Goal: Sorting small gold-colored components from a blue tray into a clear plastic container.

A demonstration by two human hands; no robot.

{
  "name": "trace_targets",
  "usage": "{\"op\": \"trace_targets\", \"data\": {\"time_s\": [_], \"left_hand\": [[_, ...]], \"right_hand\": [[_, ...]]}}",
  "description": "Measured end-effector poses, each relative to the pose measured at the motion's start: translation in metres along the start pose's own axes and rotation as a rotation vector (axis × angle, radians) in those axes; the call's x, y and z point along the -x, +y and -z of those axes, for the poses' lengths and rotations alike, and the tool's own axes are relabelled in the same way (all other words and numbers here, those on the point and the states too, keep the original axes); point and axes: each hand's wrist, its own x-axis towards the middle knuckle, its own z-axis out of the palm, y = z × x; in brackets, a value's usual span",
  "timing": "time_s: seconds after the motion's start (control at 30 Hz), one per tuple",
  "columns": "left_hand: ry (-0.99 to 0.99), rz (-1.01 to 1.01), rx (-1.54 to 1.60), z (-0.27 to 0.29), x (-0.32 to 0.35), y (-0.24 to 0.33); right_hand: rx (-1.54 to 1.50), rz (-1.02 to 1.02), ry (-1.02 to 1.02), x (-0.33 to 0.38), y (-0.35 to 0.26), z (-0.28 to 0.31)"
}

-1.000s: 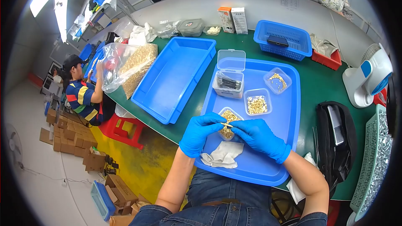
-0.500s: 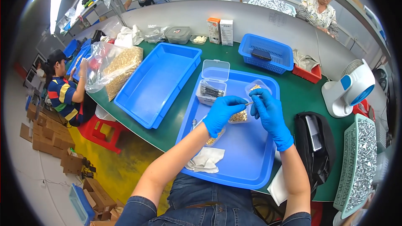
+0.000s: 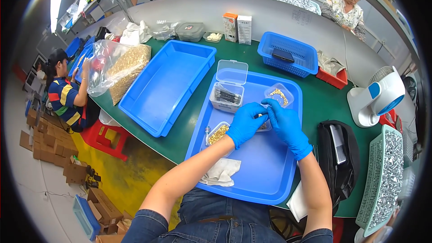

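Note:
My left hand [image 3: 246,126] and my right hand [image 3: 288,127], both in blue gloves, meet above a blue tray [image 3: 261,171]. Their fingertips are pinched together; whatever is between them is too small and hidden to make out. Just behind them stands a clear lidded box [image 3: 227,104] of slim dark parts, its lid up. A clear container [image 3: 289,93] with small gold pieces sits beyond my right hand. Another container of gold pieces [image 3: 219,132] is left of my left hand, and a third [image 3: 264,127] lies partly hidden under the hands. A white cloth [image 3: 221,172] rests at the tray's near left.
Left of the tray lie an empty-looking blue bin [image 3: 166,90] and a bag of golden pieces [image 3: 128,69]. Behind are a blue basket [image 3: 292,60] and a red bin [image 3: 332,78]. Right are a white fan [image 3: 375,96], black bag [image 3: 337,162] and green basket [image 3: 371,193]. Co-workers sit nearby.
My hands have come closer together and slightly lower; the thin piece seen between the fingertips earlier is now hidden. The containers of gold pieces show more fully.

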Motion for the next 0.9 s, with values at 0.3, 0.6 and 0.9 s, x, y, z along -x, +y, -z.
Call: {"op": "trace_targets", "data": {"time_s": [0.3,0.6,0.9], "left_hand": [[0.041,-0.211,-0.312,0.007,0.001,0.007],[0.443,0.045,0.239,0.058,-0.002,-0.002],[0.319,0.127,0.231,0.070,0.016,-0.006]], "right_hand": [[-0.373,-0.121,0.370,-0.006,-0.023,0.048],[-0.453,-0.164,0.059,-0.001,-0.031,0.017],[-0.100,0.192,-0.502,0.027,-0.059,-0.018]]}}
